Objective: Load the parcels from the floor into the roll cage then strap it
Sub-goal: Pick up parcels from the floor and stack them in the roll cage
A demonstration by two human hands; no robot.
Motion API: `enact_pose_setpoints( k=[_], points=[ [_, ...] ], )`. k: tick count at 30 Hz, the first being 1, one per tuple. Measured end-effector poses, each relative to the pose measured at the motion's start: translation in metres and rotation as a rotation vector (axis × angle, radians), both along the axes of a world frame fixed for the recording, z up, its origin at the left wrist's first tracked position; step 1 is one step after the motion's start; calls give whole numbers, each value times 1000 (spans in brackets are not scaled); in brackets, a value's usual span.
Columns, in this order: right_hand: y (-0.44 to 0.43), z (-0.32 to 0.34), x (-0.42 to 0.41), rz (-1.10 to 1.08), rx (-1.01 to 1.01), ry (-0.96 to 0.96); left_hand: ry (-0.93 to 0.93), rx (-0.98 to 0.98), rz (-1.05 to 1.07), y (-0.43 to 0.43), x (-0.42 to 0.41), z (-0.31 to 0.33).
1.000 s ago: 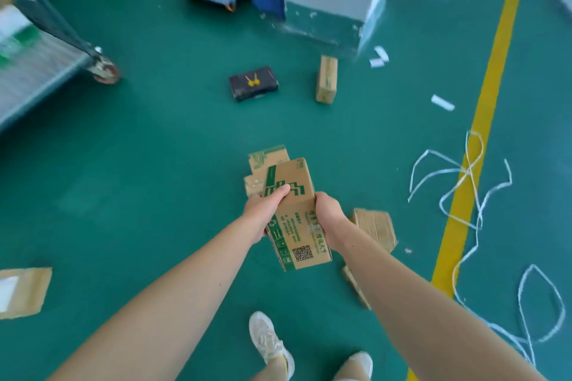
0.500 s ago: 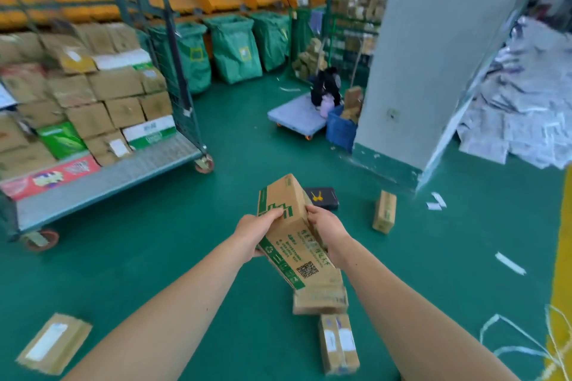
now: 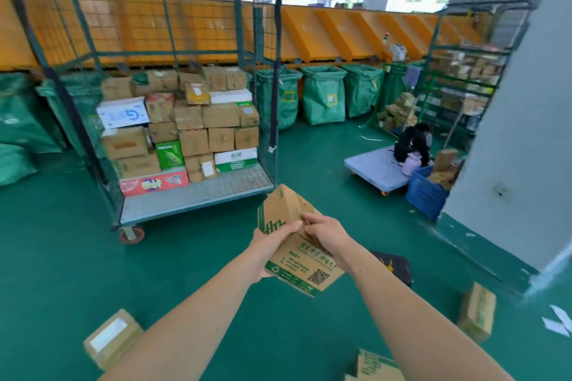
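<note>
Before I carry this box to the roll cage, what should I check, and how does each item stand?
1. Grip: left hand and right hand both hold the brown cardboard parcel with green print: ok.
2. Access: the near side of the green wire roll cage stands open: ok.
3. Room: the grey deck is bare in front of the stacked boxes: ok.
4. Path: the green floor between the hands and the cage shows no parcels: ok.
5. Red castor braked: cannot tell.
6. Floor emptied: not ok; a black flat parcel and a brown carton lie there.
</note>
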State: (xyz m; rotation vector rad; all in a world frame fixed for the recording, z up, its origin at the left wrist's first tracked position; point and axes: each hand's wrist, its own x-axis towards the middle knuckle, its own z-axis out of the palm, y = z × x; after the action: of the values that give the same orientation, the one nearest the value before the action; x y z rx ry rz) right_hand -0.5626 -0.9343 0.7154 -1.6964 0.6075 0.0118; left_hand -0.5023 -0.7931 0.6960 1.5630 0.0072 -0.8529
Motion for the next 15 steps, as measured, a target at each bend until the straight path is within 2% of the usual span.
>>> enact_pose_setpoints(
  k=[5, 11, 15],
  points=[
    [-26, 16, 88, 149, -47, -74, -72, -35, 180, -27, 73, 10],
    [-70, 34, 191, 108, -79, -139, -139, -33, 288, -66, 160, 43],
    [-101, 30, 246, 62, -175, -44, -114, -66, 359, -80, 208, 52]
  ],
)
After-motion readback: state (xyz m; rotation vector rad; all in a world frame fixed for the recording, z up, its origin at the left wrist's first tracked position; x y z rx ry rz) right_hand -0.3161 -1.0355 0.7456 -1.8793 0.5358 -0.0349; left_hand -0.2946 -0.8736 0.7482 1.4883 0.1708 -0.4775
